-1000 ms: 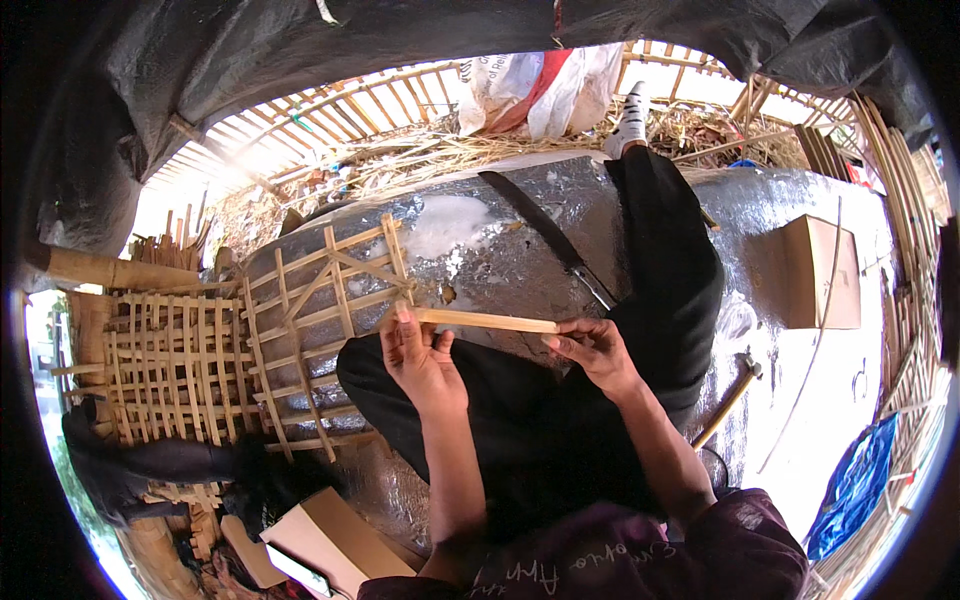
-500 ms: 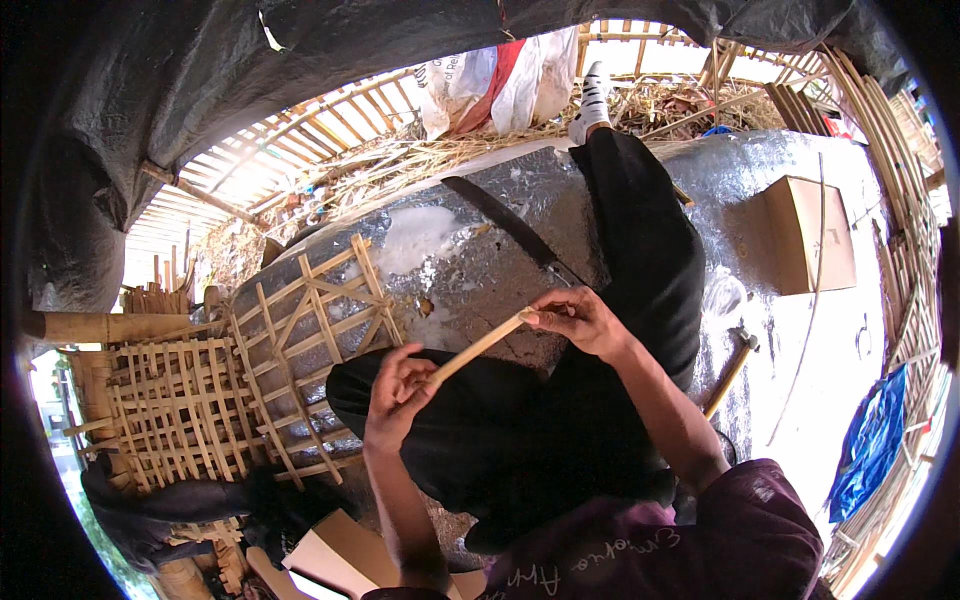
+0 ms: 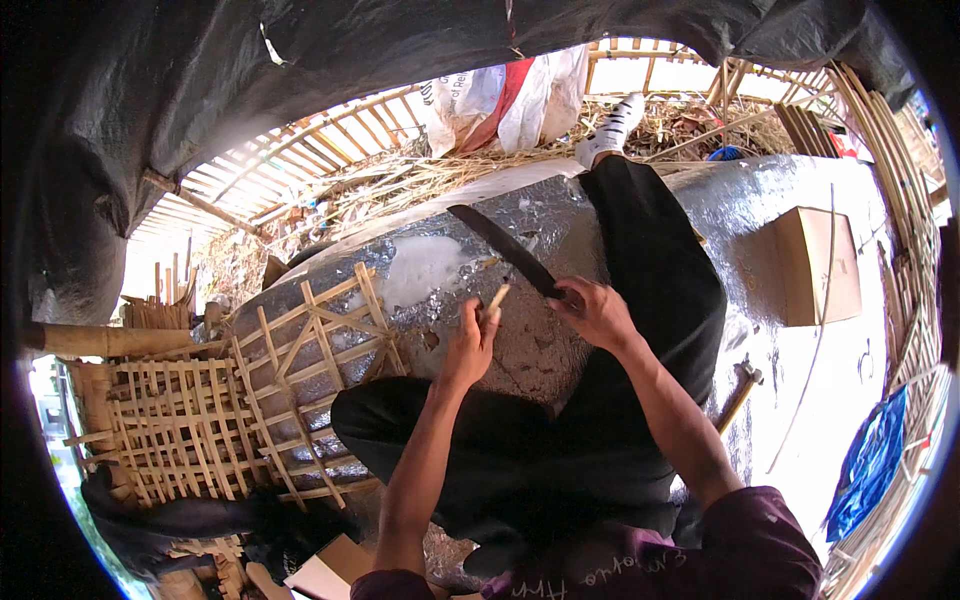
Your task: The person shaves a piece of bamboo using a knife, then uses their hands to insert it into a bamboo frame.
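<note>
My left hand [image 3: 469,343] is closed round a short bamboo strip [image 3: 497,299], whose pale end sticks up past the fingers. The hand hides the rest of the strip. Just right of it, my right hand [image 3: 600,316] has its fingers closed at the handle end of a machete [image 3: 505,244]. The handle is mostly hidden by those fingers. Its long dark blade points away to the far left over the silvery sheet [image 3: 560,215]. Beside my left knee leans a frame of bamboo strips [image 3: 322,330], which neither hand touches.
A woven bamboo lattice [image 3: 180,420] stands at the left. To the right are a hammer [image 3: 738,395], a cardboard box [image 3: 822,265], a long thin stick [image 3: 815,340] and a blue plastic sheet [image 3: 868,462]. Straw and white sacks [image 3: 540,100] lie beyond my outstretched leg.
My right hand has let go of the bamboo strip's far end and moved onto the machete's handle. My left hand has moved right and away from me, turning the strip more upright.
</note>
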